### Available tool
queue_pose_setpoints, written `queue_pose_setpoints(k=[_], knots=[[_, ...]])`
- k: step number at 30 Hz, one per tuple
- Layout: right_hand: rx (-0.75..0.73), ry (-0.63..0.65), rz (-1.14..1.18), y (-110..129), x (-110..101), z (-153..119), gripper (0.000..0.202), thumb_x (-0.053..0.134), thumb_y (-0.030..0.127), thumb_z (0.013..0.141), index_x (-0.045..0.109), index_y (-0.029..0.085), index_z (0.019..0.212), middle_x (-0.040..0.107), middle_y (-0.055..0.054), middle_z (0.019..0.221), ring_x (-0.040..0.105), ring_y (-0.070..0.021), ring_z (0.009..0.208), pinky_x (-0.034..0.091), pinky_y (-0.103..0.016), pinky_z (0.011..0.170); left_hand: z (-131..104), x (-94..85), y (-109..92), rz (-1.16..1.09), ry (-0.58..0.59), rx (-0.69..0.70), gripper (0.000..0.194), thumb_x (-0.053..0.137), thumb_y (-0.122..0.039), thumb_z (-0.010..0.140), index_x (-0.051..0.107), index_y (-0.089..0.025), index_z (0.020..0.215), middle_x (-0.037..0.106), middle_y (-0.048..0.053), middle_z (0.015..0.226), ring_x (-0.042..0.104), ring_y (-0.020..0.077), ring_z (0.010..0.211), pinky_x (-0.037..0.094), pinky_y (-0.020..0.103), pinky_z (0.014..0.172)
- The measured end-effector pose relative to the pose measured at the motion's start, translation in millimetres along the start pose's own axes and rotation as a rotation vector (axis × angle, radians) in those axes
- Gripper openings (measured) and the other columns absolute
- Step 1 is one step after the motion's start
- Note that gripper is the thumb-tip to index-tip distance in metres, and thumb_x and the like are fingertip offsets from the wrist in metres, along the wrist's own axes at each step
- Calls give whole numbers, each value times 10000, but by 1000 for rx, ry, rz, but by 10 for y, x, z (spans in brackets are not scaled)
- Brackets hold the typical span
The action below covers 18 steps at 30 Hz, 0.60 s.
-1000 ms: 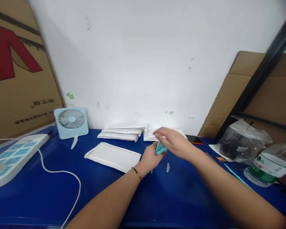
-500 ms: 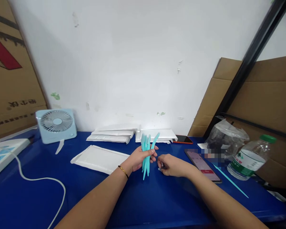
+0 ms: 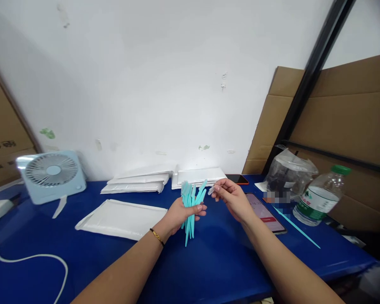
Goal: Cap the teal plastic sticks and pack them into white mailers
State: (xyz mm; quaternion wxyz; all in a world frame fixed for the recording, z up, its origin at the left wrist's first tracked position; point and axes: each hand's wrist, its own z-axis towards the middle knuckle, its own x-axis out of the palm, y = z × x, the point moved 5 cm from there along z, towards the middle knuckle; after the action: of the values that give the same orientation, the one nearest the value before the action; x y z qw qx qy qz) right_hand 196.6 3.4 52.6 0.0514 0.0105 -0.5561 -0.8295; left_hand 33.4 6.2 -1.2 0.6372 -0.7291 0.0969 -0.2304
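Note:
My left hand (image 3: 186, 212) is closed round a bundle of several slim turquoise eyebrow razors (image 3: 190, 223), their wider ends up and thin handle ends pointing down over the blue table. Pale translucent covers show on some upper ends. Just to the right, my right hand (image 3: 232, 197) pinches a small translucent plastic cap (image 3: 211, 190) between thumb and fingertips, held apart from the bundle. A flat white padded envelope (image 3: 120, 217) lies beside my left wrist. One more thin turquoise stick (image 3: 299, 228) rests on the table at the right.
Stacked white envelopes (image 3: 136, 179) lie against the wall, with another pile (image 3: 201, 175) beside them. A blue fan (image 3: 52, 175) and white cable (image 3: 34, 256) are left. A phone (image 3: 267, 215), second phone (image 3: 237, 179), clear bag (image 3: 291, 169) and bottle (image 3: 318, 198) stand or lie right.
My right hand has risen from the tabletop, now showing the small translucent cap in its fingertips. The razors stay in my left hand, their upper ends more fanned. The view has shifted right.

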Motion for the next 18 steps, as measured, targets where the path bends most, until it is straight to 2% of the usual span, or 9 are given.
queue_pose_setpoints(k=[4, 7, 9, 13, 18], knots=[[-22, -45, -39, 37, -19, -24, 184, 635, 345, 747, 568, 175, 770, 522, 15, 634, 469, -97, 562, 388, -219, 525, 9, -12, 22, 77, -32, 17, 424, 764, -374, 610, 635, -93, 900, 696, 151, 905, 674, 218, 766, 524, 277, 651], [16, -35, 34, 24, -64, -30, 163, 640, 320, 737, 553, 184, 761, 489, 41, 586, 441, -77, 495, 355, -203, 473, 8, -11, 18, 98, -35, 20, 424, 765, -383, 602, 636, -87, 877, 698, 152, 887, 674, 214, 725, 525, 276, 623], [53, -8, 80, -1, -88, -29, 165, 661, 304, 717, 571, 180, 778, 512, 42, 577, 457, -73, 475, 350, -196, 452, 4, -7, 13, 106, -33, 10, 420, 765, -380, 601, 638, -87, 874, 699, 146, 883, 672, 208, 713, 523, 268, 606], [139, 45, 123, -78, -119, -16, 223, 693, 320, 693, 607, 148, 808, 612, -12, 650, 573, -110, 542, 417, -210, 480, -4, 2, -15, 120, -33, 12, 416, 764, -367, 606, 636, -90, 889, 700, 136, 875, 666, 191, 688, 520, 259, 594], [109, -43, 131, -99, -185, 2, 233, 683, 354, 704, 566, 154, 731, 595, 10, 588, 526, -83, 439, 353, -179, 382, -9, 19, -31, 120, -15, 18, 413, 763, -365, 608, 632, -89, 886, 698, 136, 875, 661, 186, 676, 527, 273, 602]])
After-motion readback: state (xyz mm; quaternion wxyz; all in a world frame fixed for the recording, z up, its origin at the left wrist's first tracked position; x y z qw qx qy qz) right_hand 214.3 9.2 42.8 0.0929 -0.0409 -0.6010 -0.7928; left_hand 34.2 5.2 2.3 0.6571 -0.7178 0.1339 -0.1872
